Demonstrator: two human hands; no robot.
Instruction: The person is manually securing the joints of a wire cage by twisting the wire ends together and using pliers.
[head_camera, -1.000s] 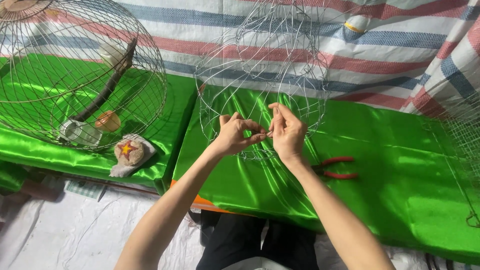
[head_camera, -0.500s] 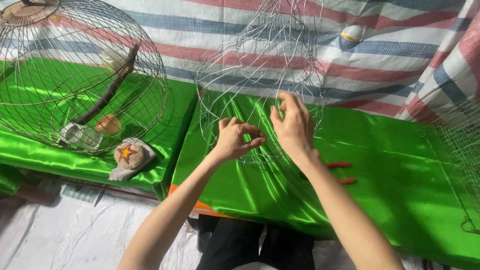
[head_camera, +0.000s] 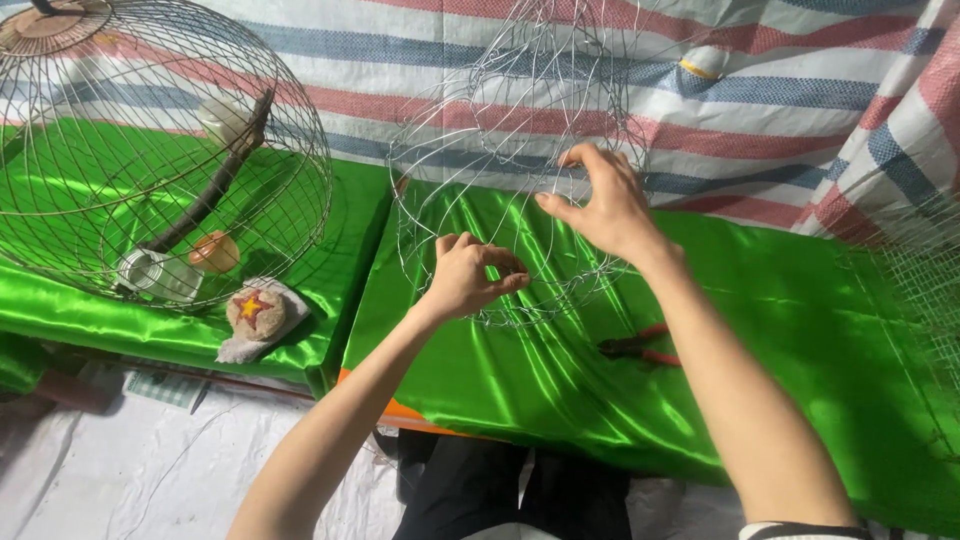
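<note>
The thin wires of the unfinished wire cage frame (head_camera: 520, 180) blur into the striped tarp (head_camera: 780, 90) behind — its top runs out of view. It stands on the green satin surface (head_camera: 800, 330). The left hand (head_camera: 468, 278) pinches closed on a lower wire; the right hand (head_camera: 605, 205) grips a higher hoop, fingers curled. Red-handled pliers (head_camera: 640, 348) lie half hidden behind the right forearm. To the left sits a finished domed cage (head_camera: 150, 150) — perch inside.

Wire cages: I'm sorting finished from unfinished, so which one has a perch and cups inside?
The domed cage at far left; a dark perch crosses it. The frame under both hands is bare wire.
</note>
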